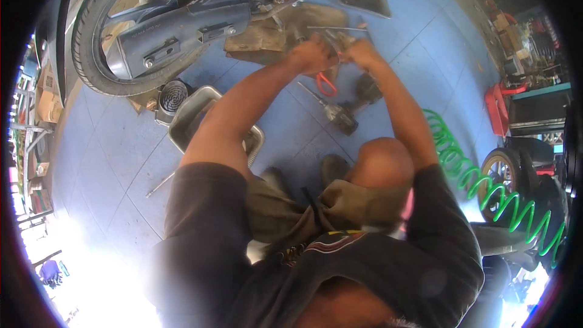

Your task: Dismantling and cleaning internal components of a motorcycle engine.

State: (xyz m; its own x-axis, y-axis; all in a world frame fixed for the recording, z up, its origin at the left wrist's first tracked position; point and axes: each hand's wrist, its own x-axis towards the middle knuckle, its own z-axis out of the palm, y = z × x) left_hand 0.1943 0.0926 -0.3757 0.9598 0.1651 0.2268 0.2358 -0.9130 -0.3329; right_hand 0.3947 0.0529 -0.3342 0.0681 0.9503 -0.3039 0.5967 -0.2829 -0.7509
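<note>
My left hand and my right hand are close together over the floor beside the scooter's engine. The fingers of both are curled round something small and greyish that I cannot make out. A red loop, perhaps a tool handle, shows just below the left hand. Beyond the hands lies a thin metal rod, near the edge of a flattened brown cardboard sheet. Nearer to me a dark power tool with a long thin shaft rests on the floor.
The scooter's rear wheel and grey muffler stand at the far left. A metal basin sits by my left arm, a shallow tray at the back. A green coiled hose hangs at the right, near a red bin.
</note>
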